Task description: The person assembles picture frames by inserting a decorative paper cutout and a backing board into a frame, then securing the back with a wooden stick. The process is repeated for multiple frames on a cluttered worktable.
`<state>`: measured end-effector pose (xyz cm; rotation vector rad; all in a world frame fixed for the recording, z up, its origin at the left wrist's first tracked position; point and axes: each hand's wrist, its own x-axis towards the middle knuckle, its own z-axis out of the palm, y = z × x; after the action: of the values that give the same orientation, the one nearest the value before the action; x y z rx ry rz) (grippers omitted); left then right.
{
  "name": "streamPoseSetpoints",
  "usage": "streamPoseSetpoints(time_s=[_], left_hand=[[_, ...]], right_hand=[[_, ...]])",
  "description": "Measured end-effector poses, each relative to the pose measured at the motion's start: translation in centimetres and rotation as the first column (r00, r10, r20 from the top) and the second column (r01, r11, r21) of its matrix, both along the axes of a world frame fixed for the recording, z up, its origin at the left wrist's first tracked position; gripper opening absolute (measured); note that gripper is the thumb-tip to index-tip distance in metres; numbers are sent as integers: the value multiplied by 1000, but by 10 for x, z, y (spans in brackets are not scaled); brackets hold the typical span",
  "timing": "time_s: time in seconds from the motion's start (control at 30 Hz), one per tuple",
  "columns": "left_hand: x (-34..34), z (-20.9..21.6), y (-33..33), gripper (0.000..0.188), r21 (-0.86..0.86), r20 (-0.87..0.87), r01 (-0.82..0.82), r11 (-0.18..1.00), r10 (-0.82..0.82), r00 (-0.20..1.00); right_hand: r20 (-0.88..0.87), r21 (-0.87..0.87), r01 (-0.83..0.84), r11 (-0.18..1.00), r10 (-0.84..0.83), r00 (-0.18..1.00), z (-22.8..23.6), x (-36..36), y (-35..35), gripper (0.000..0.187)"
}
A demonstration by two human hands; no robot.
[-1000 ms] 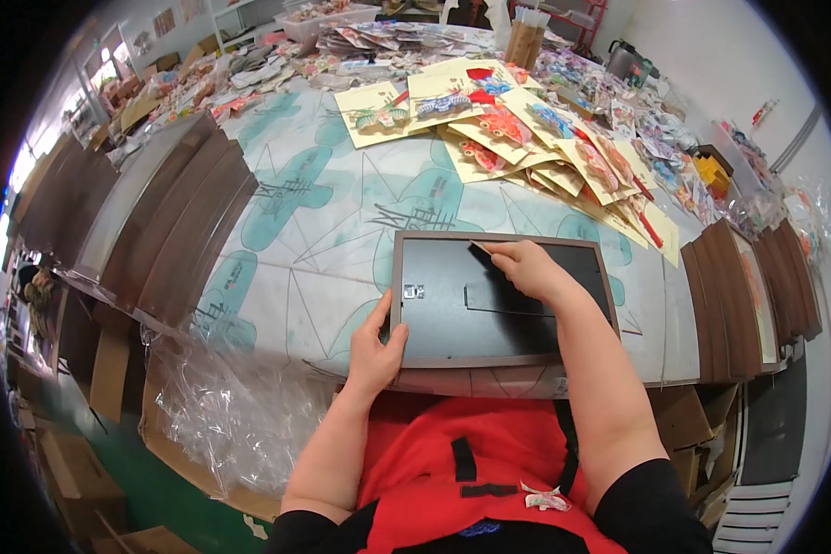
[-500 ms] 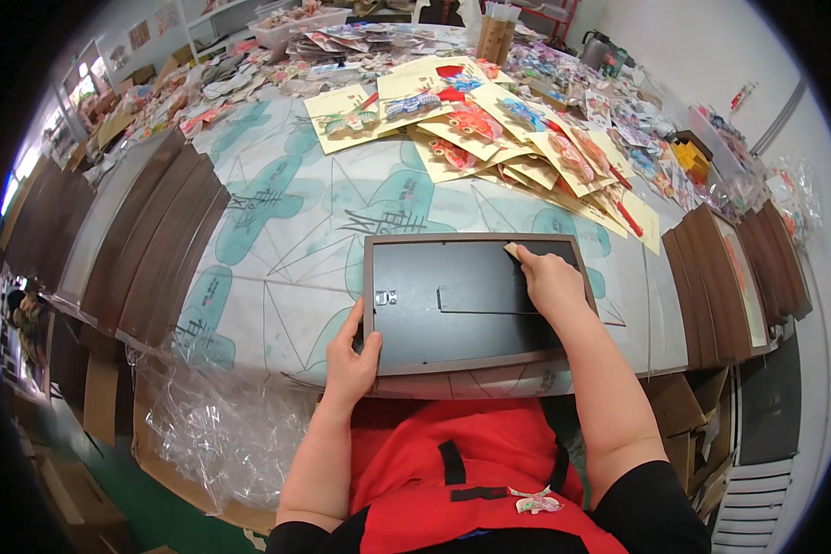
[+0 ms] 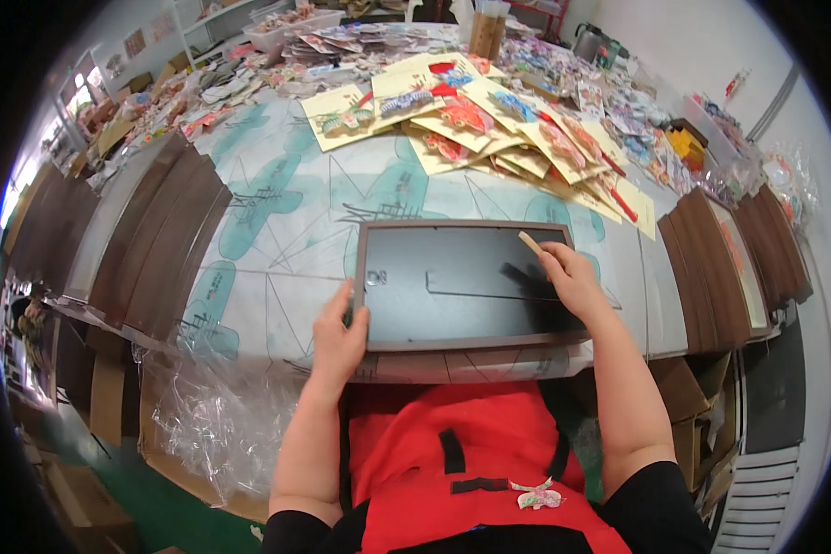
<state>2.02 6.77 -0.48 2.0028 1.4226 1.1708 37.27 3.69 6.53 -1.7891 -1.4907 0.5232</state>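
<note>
Tan stick (image 3: 531, 244) now raised above brown frame (image 3: 475, 319).

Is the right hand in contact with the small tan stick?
Touching: the head view shows the right hand gripping the small tan stick, whose far end sticks out beyond the grip.

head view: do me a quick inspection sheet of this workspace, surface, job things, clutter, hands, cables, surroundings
surface: table, white with teal shapes and dark lines
job's things: brown frame, lying dark back up; wooden stick
clutter: overlapping cards beyond the frame; mixed pieces heaped at the far end; brown stacks at left and right
left hand: against the frame's left edge, grip unclear
right hand: holding the stick over the frame's back
cables: nothing clearly seen
surroundings: clear plastic at lower left, green floor, white wall at right
</note>
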Motion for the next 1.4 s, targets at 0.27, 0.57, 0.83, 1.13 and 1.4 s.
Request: streamPoseSetpoints(time_s=[0.27,0.57,0.83,1.13,1.4], left_hand=[[78,46,-46,51,145,-147,396,907,-376,915],[151,43,-63,46,85,-255,498,863,-464,848],[156,42,-64,36,76,-253,477,876,-446,859],[158,37,-68,21,126,-230,477,870,-442,867],[153,38,-67,20,191,-271,525,829,-469,840]], right_hand=[[409,-84,-221,972,236,881,28,-3,-79,16],[486,-136,-277,951,307,818,20,3,-77,20],[455,-214,-405,889,457,764,22,13,-67,18],[776,173,-507,844,200,597,-3,12,-106,15],[-31,90,23,996,-21,999,8,39,-105,40]])
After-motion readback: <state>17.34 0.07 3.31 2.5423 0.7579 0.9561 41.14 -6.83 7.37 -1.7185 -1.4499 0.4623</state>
